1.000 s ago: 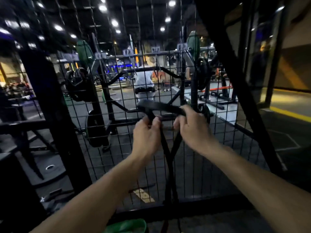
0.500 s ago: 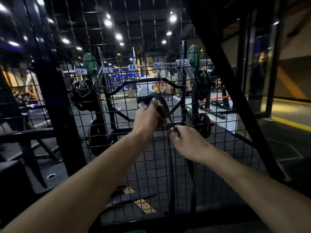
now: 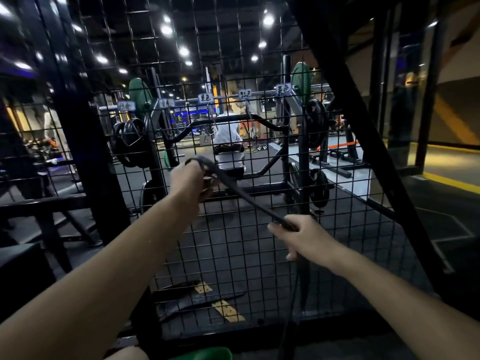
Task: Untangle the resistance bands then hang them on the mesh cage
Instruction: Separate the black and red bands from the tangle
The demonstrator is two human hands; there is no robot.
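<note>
Rubber, flat and floppy, I judge: this black band [image 3: 244,196] should be light, stretchy and a bit grippy, best held by its flat width near a loop end. My left hand [image 3: 191,181] grips its upper end, bunched, up close to the mesh cage [image 3: 259,255]. From there it runs taut down and right into my right hand [image 3: 302,236], fingers curled round it; the rest hangs below toward the near floor.
</note>
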